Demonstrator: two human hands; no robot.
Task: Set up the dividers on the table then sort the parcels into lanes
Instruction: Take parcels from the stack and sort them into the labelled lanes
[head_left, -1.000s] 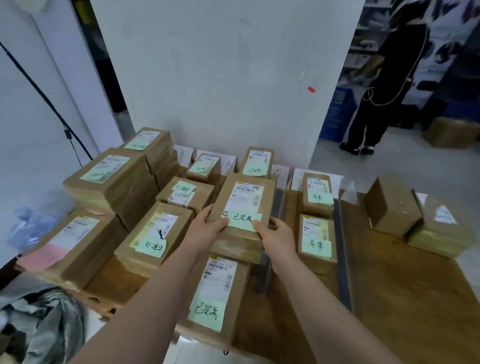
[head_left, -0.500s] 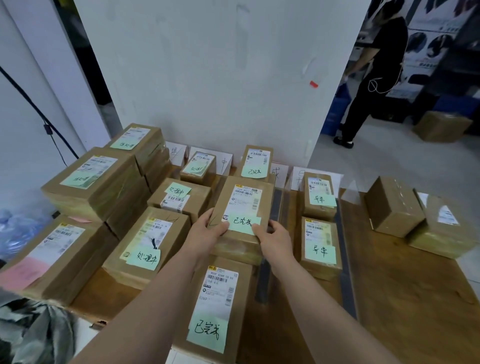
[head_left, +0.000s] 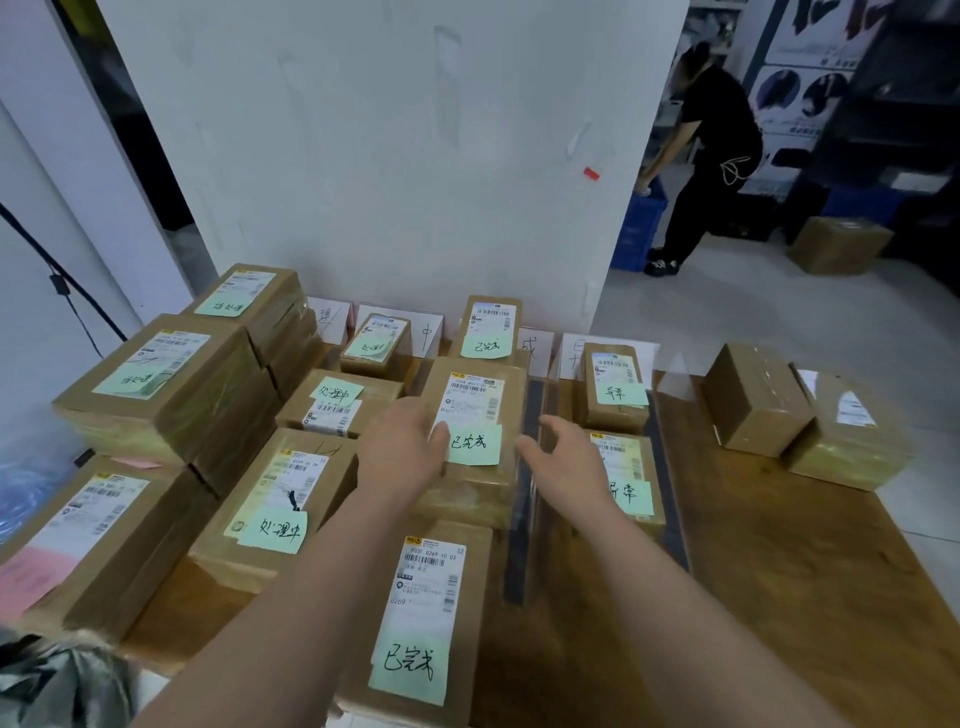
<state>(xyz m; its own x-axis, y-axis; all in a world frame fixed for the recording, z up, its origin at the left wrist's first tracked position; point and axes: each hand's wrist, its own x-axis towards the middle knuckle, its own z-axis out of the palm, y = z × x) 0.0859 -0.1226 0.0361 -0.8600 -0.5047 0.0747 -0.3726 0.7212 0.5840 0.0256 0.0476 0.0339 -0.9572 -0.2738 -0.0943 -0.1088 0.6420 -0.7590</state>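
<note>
Both my hands are open: left hand (head_left: 410, 449) rests on the brown cardboard parcel (head_left: 470, 441) (green-noted), right hand (head_left: 563, 460) hovers beside it.

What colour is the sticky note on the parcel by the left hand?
Light green sticky note, seen in the head view.

Left hand (head_left: 402, 449) covers the near-left corner of the middle brown cardboard parcel (head_left: 475, 415), its thumb overlapping the green sticky note. White paper lane signs (head_left: 426, 332) at the wall partly hidden behind parcels. Nearest tall brown parcel (head_left: 426, 613) cut off by the bottom edge. Printed label text too small to read.
</note>
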